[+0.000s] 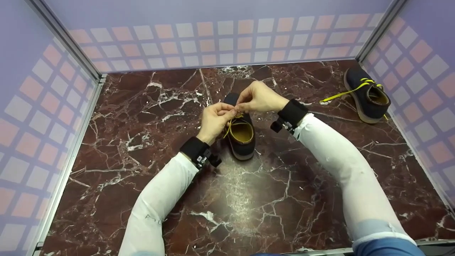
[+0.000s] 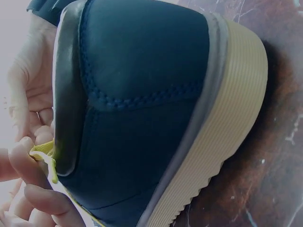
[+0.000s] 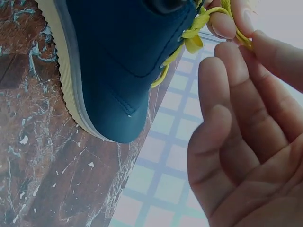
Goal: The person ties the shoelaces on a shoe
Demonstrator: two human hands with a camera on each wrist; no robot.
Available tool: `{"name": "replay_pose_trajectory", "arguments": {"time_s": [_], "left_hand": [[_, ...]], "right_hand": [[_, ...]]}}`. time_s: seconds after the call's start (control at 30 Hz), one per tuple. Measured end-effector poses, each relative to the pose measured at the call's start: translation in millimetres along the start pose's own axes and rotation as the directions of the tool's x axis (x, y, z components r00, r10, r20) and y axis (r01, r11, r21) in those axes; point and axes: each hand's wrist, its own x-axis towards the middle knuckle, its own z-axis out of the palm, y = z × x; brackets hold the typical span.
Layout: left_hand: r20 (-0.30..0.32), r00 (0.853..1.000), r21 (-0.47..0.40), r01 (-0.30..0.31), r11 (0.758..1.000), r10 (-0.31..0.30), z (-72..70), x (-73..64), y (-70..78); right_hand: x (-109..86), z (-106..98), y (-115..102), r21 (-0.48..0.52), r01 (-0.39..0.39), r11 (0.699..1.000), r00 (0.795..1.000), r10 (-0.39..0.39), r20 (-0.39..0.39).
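Note:
A dark navy shoe (image 1: 244, 148) with a yellow lining stands on the marbled surface, heel toward me. Its yellow shoelace (image 3: 196, 29) runs up the front in the right wrist view. Over the throat of the shoe, my left hand (image 1: 212, 121) pinches the lace between thumb and fingers. My right hand (image 1: 262, 98) meets it from the other side, thumb and index fingertip pinching a strand of the lace, as the right wrist view shows. Its other fingers curve loosely. From the left wrist view, the shoe's heel side and ribbed cream sole (image 2: 236, 90) fill the middle.
Another navy shoe (image 1: 368, 96) stands at the far right near the side wall, its yellow lace (image 1: 336, 96) trailing leftward on the surface. Lilac panels with pink and white squares (image 1: 225, 37) wall in the back and both sides.

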Motion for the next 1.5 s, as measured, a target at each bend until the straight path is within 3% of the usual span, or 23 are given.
{"name": "replay_pose_trajectory", "arguments": {"time_s": [0.23,0.3,0.37,0.43,0.53,0.57,0.63,0.7,0.83,1.1,1.23,1.37,1.5], "left_hand": [[0.010,1.000,0.018,-0.013,1.000,0.013,-1.9,-0.6,0.3],[0.018,0.999,0.046,-0.042,0.998,0.041,-3.5,-0.3,0.5],[0.015,0.995,0.137,-0.104,0.985,0.103,-6.3,0.1,0.8],[0.007,0.983,0.291,-0.180,0.940,0.186,-10.1,0.4,1.1],[0.026,0.958,0.534,-0.255,0.806,0.286,-15.8,0.4,1.3],[0.040,0.953,0.596,-0.263,0.759,0.299,-17.2,0.2,1.4],[0.067,0.956,0.676,-0.253,0.692,0.284,-19.2,-0.8,2.2],[0.081,0.968,0.732,-0.221,0.644,0.239,-20.4,-2.1,3.3],[0.085,0.982,0.786,-0.170,0.594,0.169,-21.4,-3.5,4.1],[0.133,0.967,0.814,-0.232,0.533,0.218,-20.9,-2.0,1.1],[0.124,0.964,0.825,-0.231,0.515,0.233,-20.4,-1.4,1.8],[0.106,0.963,0.813,-0.228,0.535,0.250,-20.4,-1.2,8.0],[0.113,0.960,0.777,-0.245,0.580,0.255,-20.2,-0.9,16.6]], "right_hand": [[-0.1,3,4,0.023,0.023,0.999,0.999,-0.024,0.046],[-0.5,3,6,0.027,0.024,0.999,0.999,-0.025,0.040],[-0.9,4,7,0.029,0.023,0.999,0.999,-0.024,0.030],[-1.1,5,7,0.034,0.022,0.999,0.999,-0.023,0.025],[-1.9,6,8,0.039,0.019,0.999,1.000,-0.020,0.025],[-2.3,6,8,0.040,0.018,0.999,1.000,-0.019,0.025],[-2.7,6,8,0.043,0.016,0.999,1.000,-0.017,0.026],[-3.0,6,7,0.045,0.015,0.999,1.000,-0.016,0.027],[-3.2,7,7,0.051,0.010,0.999,1.000,-0.011,0.023],[-3.9,8,7,0.048,0.000,0.999,1.000,-0.001,0.016],[-3.7,9,8,0.048,-0.004,0.999,1.000,0.004,0.010],[-3.8,10,9,0.054,0.001,0.999,1.000,-0.001,0.008],[-4.5,10,9,0.053,0.005,0.999,1.000,-0.005,0.007]]}}
